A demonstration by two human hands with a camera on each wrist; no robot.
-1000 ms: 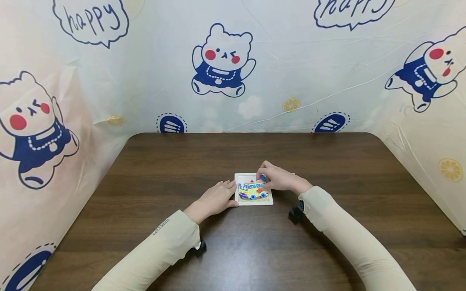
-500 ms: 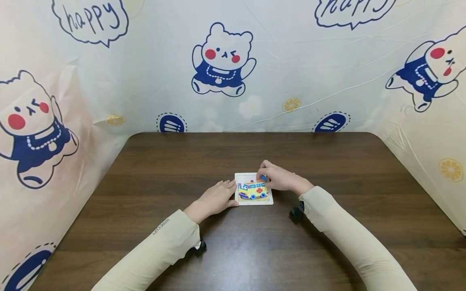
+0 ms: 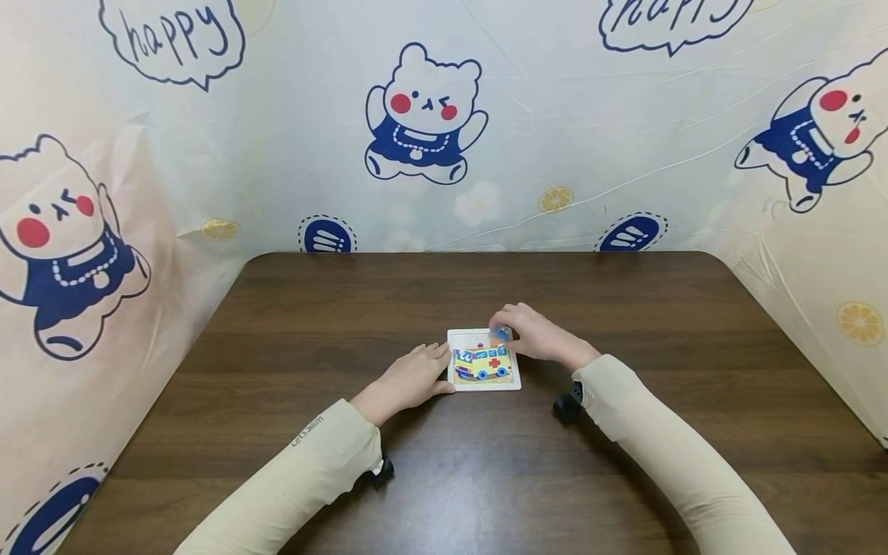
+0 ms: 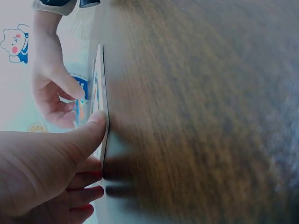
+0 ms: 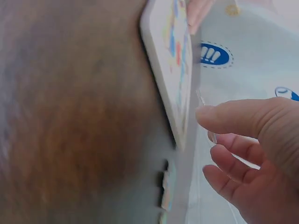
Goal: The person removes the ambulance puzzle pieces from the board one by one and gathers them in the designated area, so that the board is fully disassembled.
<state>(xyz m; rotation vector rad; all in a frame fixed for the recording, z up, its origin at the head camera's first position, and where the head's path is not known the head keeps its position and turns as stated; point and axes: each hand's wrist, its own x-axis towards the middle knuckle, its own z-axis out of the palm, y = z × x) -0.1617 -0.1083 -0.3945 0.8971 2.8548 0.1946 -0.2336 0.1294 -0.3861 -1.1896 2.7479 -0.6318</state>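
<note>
A white-framed jigsaw puzzle (image 3: pixel 483 388) with a yellow ambulance picture lies flat mid-table; the upper part of its tray shows white. My left hand (image 3: pixel 414 378) rests at its left side, with fingertips and thumb (image 4: pixel 97 117) touching the frame edge. Over the puzzle's upper right corner, my right hand (image 3: pixel 537 333) pinches a blue and orange puzzle piece (image 3: pixel 499 334) between thumb and fingers. In the left wrist view that piece (image 4: pixel 78 111) is held tilted, apart from the tray. Seen from the right wrist, the piece is mostly edge-on.
Loose puzzle pieces (image 5: pixel 167 189) lie on the wooden table (image 3: pixel 444 478) beyond the puzzle's right side, hidden behind the right hand in the head view. A printed curtain (image 3: pixel 291 139) stands around the table's back and sides.
My right hand has lifted slightly and shifted a little to the right with the puzzle piece, uncovering more of the ambulance. The left hand and the puzzle frame stay put.
</note>
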